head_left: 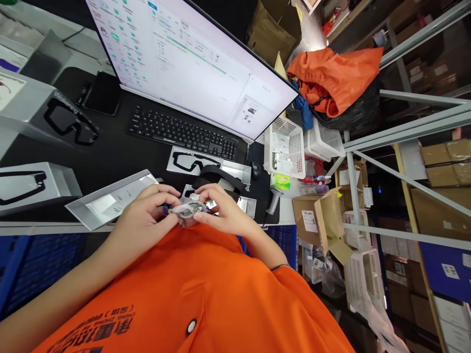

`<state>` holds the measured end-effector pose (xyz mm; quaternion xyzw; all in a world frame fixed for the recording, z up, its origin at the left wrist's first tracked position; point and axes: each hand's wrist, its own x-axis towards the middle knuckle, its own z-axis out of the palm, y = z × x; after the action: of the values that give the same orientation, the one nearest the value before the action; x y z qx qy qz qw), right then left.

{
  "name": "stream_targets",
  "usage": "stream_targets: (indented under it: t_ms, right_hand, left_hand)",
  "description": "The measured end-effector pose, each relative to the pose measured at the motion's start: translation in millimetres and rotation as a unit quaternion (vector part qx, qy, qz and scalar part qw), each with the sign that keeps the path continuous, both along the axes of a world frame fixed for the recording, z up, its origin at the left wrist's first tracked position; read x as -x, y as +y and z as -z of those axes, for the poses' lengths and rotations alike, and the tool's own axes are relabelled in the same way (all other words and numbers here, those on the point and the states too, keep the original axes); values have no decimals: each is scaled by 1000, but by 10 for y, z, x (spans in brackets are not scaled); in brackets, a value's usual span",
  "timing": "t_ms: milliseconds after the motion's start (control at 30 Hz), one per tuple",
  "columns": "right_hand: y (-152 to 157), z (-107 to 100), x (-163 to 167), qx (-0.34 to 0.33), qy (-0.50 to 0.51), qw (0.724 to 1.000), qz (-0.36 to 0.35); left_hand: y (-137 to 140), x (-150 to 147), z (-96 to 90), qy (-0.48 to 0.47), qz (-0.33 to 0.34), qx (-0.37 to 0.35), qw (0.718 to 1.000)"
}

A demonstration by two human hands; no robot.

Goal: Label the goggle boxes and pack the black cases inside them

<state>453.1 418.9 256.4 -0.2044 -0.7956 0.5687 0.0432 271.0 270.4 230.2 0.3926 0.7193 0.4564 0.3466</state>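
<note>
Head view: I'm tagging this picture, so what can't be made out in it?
1. Bundle: head view, partly covered by the fingers; what it is, unclear.
2. Screen: head view, top cut off by the upper edge; small text unreadable.
3. Lower-left box: head view, cut off by the left edge.

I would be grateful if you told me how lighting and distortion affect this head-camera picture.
In the head view, the monitor glows brightly; the open silver box carries white reflections; the brown boxes at far right look dim; the scene appears tilted and stretched towards the edges; the crumpled item between the fingers lacks clear detail.
</note>
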Motion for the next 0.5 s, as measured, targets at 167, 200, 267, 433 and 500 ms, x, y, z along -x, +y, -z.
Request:
stream_targets:
  t_ms: [167,200,267,433,500]
  right_hand:
    - [-139,-9,-2,-16,-27,999,41]
    - [-156,3,-8,-22,-34,998,46]
    - [-188,32,-19,-44,-41,997,53]
    - [-306,133,-40,-157,-92,981,67]
    - [-353,176,-53,-176,-111,976,63]
  left_hand:
    - [-15,-142,108,-77,29,-22,996]
    - [-23,-161,125,-78,34,-23,996]
    - [-39,-181,138,-52,40,-15,998]
    - [-65,-164,101,123,22,3,992]
    - [-70,-156,102,161,33,19,986]
